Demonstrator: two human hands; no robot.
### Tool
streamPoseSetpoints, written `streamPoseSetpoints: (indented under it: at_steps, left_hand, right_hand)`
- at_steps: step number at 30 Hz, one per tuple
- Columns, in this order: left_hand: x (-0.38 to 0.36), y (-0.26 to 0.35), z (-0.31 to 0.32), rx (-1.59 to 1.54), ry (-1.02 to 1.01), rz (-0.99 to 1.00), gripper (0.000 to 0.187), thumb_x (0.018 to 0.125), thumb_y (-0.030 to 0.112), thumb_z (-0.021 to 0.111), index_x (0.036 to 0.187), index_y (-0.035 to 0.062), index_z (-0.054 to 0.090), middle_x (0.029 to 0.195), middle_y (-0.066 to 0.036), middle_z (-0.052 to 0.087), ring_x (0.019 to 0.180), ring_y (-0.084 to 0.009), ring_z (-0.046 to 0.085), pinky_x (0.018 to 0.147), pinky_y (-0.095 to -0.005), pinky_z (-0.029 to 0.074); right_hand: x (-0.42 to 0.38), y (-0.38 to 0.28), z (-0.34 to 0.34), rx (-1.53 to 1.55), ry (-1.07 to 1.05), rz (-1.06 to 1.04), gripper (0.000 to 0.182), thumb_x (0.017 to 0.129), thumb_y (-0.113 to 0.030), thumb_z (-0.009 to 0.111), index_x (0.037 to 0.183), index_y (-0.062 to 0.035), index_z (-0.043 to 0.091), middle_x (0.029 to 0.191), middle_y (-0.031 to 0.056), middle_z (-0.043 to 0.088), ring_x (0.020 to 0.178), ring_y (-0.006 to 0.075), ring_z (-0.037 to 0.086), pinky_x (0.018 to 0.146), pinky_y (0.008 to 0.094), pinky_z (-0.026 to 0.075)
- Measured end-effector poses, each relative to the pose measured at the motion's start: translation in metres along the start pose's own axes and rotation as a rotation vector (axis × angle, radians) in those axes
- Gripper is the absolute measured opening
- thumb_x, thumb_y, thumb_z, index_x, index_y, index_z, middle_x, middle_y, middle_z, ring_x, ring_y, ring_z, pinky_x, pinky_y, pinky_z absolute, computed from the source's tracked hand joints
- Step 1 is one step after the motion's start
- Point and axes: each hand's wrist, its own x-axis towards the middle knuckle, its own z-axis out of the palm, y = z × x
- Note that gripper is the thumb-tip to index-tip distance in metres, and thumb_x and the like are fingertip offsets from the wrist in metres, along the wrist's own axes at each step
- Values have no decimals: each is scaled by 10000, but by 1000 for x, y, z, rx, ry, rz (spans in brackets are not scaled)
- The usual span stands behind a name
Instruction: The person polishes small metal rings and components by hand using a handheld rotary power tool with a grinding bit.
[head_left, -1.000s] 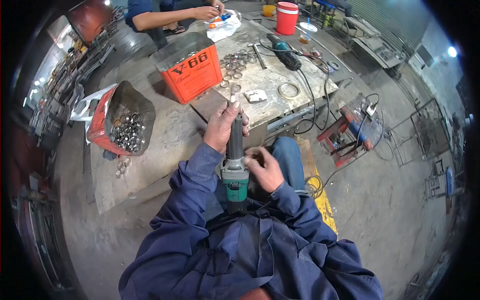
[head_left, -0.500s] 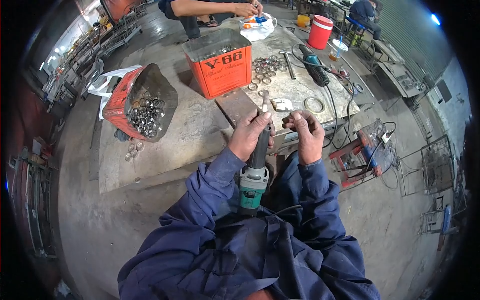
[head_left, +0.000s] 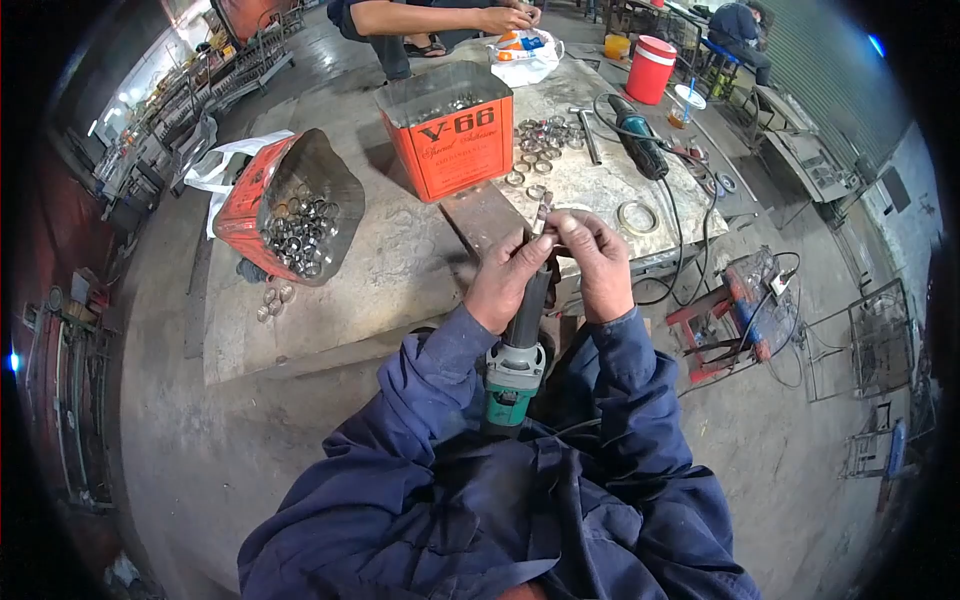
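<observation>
A green and grey power grinder (head_left: 515, 372) stands upright between my legs, its black neck pointing up and a pale narrow tip (head_left: 541, 216) at its end. My left hand (head_left: 508, 278) is closed near the top of the neck, thumb and finger by the tip. My right hand (head_left: 596, 262) is pinched at the same tip from the other side; anything between its fingers is too small to name. Beyond the hands, several metal rings (head_left: 540, 140) lie on the worktable beside an upright red tin (head_left: 460, 150). A tipped red tin (head_left: 246, 208) holds many shiny rings (head_left: 300, 235).
On the worktable (head_left: 380, 250) are a hammer (head_left: 591, 137), a second green grinder (head_left: 636, 140) with its cord and a large ring (head_left: 637, 217). A person's hands (head_left: 508, 18) are over a white bag (head_left: 524, 62). A red cooler (head_left: 651, 70) and a red stand (head_left: 742, 318) are at the right.
My right hand has moved left and closed in on the tip beside my left hand. The view has shifted slightly, so the table things appear a little further right.
</observation>
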Motion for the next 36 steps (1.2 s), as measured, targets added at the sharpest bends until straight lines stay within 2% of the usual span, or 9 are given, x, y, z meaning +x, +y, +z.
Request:
streamPoseSetpoints:
  at_steps: [5,9,21,24,29,31,33,35,36]
  left_hand:
    - [1,-8,7,273,50,224,396,948,414,461,984,26,529,731,-31,521,546,-99,538,488,-242,469]
    - [-10,7,30,41,74,-52,407,953,426,443,944,28,528,746,-45,520,540,-106,534,481,-255,455]
    - [-6,-4,44,340,84,201,281,948,310,513,943,30,542,737,11,488,680,-51,428,593,-224,395]
    - [-9,-10,45,299,101,153,245,941,271,535,930,27,537,748,12,502,697,-52,434,602,-224,402]
    - [-17,-2,71,213,83,153,297,918,293,557,851,7,514,678,-26,480,648,-95,410,582,-274,379]
    - [-23,-5,75,224,48,135,294,915,289,561,853,5,516,673,-28,486,642,-97,413,579,-278,380]
    - [-23,-6,78,225,23,117,292,911,286,566,854,4,517,667,-29,492,637,-98,415,577,-281,380]
    - [-21,-4,77,301,51,72,292,909,287,567,855,3,521,661,-29,481,635,-96,408,570,-289,378]
    - [-17,-5,75,357,16,130,262,909,291,585,849,47,513,703,9,530,615,-59,501,539,-225,420]
  right_hand:
    - [1,-14,2,45,84,94,254,845,-207,681,949,19,632,787,16,625,664,66,535,583,206,423]
    - [9,-22,-12,-71,58,67,223,828,-197,700,877,17,655,749,17,630,652,65,541,573,207,421]
    - [1,-24,-17,16,195,-169,168,843,-143,666,833,25,655,738,40,646,673,70,547,609,221,428]
    - [1,-46,-28,-670,13,-141,253,804,-226,673,742,15,629,599,81,608,535,122,538,509,297,416]
    - [8,-82,-39,-1086,-167,-86,254,800,-241,638,735,3,615,565,162,543,504,256,531,513,356,426]
    - [5,-89,-51,-1093,-66,-292,212,800,-213,633,773,-3,622,594,153,570,504,228,537,513,341,432]
    - [36,-152,-115,-1399,171,-873,228,863,-220,627,814,1,599,606,54,526,495,115,465,507,272,414]
    - [30,-204,-113,-647,104,-344,218,894,-221,598,906,-4,607,704,34,576,576,105,524,551,249,438]
    - [21,-204,-108,-647,105,-326,218,894,-221,598,906,-4,607,704,34,576,576,105,524,551,249,438]
